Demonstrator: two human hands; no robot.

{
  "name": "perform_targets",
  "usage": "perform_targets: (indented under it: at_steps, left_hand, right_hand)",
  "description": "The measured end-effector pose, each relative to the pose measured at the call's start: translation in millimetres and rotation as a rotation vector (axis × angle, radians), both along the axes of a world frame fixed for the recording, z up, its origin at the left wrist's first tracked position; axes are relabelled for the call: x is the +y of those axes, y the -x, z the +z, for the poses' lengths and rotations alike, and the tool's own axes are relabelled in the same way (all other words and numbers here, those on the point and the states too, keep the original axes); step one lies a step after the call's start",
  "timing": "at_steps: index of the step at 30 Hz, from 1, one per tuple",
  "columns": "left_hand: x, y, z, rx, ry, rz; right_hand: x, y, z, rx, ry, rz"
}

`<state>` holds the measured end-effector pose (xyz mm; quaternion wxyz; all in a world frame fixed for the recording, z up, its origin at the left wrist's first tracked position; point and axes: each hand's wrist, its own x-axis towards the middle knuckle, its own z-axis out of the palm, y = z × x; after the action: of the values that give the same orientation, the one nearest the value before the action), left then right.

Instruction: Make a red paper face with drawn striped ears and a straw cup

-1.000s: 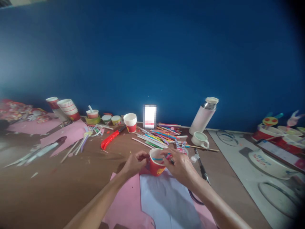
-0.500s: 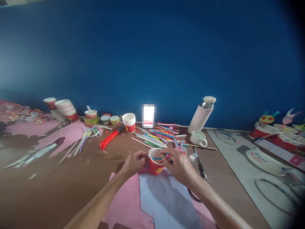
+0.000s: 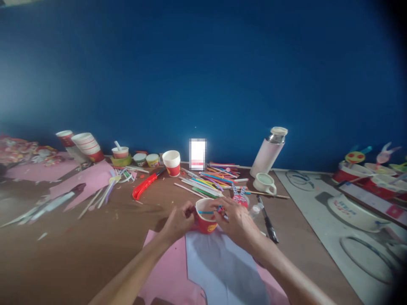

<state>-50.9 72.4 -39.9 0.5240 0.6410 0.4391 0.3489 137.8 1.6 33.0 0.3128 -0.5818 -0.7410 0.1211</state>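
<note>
A red and white paper cup point(image 3: 206, 225) stands on the papers in front of me, with a blue straw point(image 3: 206, 212) lying across its inside. My left hand point(image 3: 179, 221) is closed at the cup's left side, fingertips curled against the wall; what they pinch is hidden. At the right rim, my right hand point(image 3: 237, 218) is closed around a small bundle of coloured straw ends, red and blue, partly covered by the fingers. Just behind that hand is a red rabbit-like face point(image 3: 240, 201) with checked ears. Beneath the cup lie pale blue paper point(image 3: 222, 262) and pink paper point(image 3: 165, 262).
Loose straws point(image 3: 213, 180) lie behind the cup. A red-handled cutter point(image 3: 144, 187), stacked paper cups point(image 3: 171, 163) and pink scraps spread leftward. To the right are a mug point(image 3: 264, 183), a thermos point(image 3: 269, 152), a black pen point(image 3: 269, 222) and finished cups with figures point(image 3: 354, 169).
The cup has shifted slightly left, and my right hand has moved a little left with it. More of the red face shows behind the hand. Both hands keep their grip.
</note>
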Motion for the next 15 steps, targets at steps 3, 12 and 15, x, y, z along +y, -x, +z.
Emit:
perform_targets:
  at_steps: [3,12,15]
  left_hand:
    - [0,-1,-4.0,-0.002,-0.003,0.009]
    - [3,4,9.7,-0.077,0.149,-0.110]
    - [6,11,14.1,-0.129,0.200,-0.187]
  right_hand:
    - [-1,1,0.1,-0.008,-0.015,0.012]
    - [2,-5,1.3,0.008,0.024,-0.022]
    - [2,-7,2.8,0.005,0.051,-0.044]
